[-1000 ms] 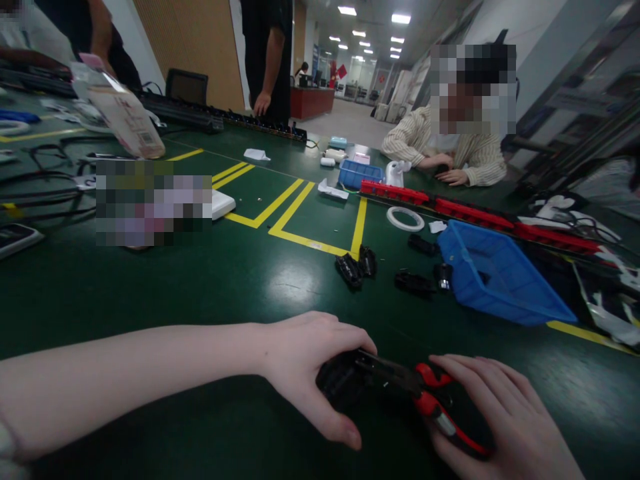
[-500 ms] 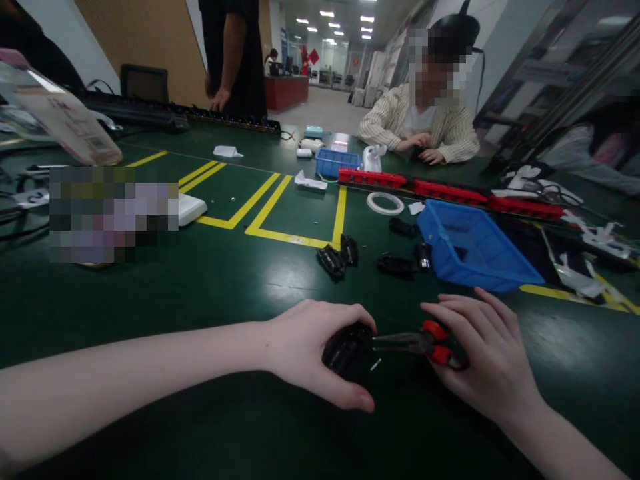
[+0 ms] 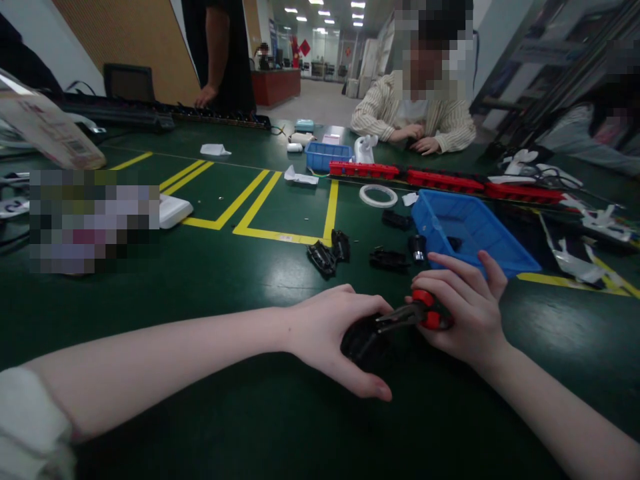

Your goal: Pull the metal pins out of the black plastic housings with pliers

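My left hand (image 3: 345, 337) curves around a black plastic part (image 3: 364, 345), low over the green table (image 3: 215, 413). Its thumb sticks out to the right along the near side. In my right hand (image 3: 467, 310) are needle-nose pliers (image 3: 427, 310) with red and black handles. Their jaws point left and lie over the upper right of the black part; whether they grip anything there cannot be made out. Beyond my hands lie several black plastic pieces, among them a pair of shells (image 3: 323, 257), a long piece (image 3: 389, 259) and a silver-ended cylinder (image 3: 417, 248).
A blue bin (image 3: 465, 230) stands just past my right hand. Further off are a tape roll (image 3: 379, 195), a red strip of parts (image 3: 445, 181) and a smaller blue basket (image 3: 325, 155). A person in a striped shirt (image 3: 455, 127) sits opposite. A white box (image 3: 174, 211) lies left.
The pliers have moved up and left, their jaws now over the black part and angled downward. My left hand has shifted slightly right with the part. The whole view has shifted a little.
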Available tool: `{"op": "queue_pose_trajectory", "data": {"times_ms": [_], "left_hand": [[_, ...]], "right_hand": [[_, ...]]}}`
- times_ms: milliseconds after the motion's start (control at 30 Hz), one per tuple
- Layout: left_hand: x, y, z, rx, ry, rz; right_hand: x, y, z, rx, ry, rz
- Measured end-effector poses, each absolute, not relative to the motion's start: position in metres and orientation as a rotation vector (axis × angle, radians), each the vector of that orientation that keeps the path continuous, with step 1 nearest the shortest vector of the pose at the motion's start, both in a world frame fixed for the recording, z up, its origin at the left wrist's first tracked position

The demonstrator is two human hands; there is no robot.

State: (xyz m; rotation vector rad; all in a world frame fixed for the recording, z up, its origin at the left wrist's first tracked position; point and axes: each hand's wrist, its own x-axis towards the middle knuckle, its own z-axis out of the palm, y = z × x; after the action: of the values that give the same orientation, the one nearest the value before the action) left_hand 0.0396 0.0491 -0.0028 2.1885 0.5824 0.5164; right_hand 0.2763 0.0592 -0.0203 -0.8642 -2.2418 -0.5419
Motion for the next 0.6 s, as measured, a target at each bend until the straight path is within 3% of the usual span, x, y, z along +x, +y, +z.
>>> {"op": "queue_pose_trajectory", "data": {"times_ms": [367,600], "left_hand": [[0.035,0.047,-0.003,2.231,0.476,0.494],[0.03,0.054,0.008,1.921,0.562,0.17]], "right_hand": [[0.278,0.057,-0.02,-0.826,-2.337,-0.485],[0.282,0.06,-0.018,-0.721,-2.414,-0.483]]}}
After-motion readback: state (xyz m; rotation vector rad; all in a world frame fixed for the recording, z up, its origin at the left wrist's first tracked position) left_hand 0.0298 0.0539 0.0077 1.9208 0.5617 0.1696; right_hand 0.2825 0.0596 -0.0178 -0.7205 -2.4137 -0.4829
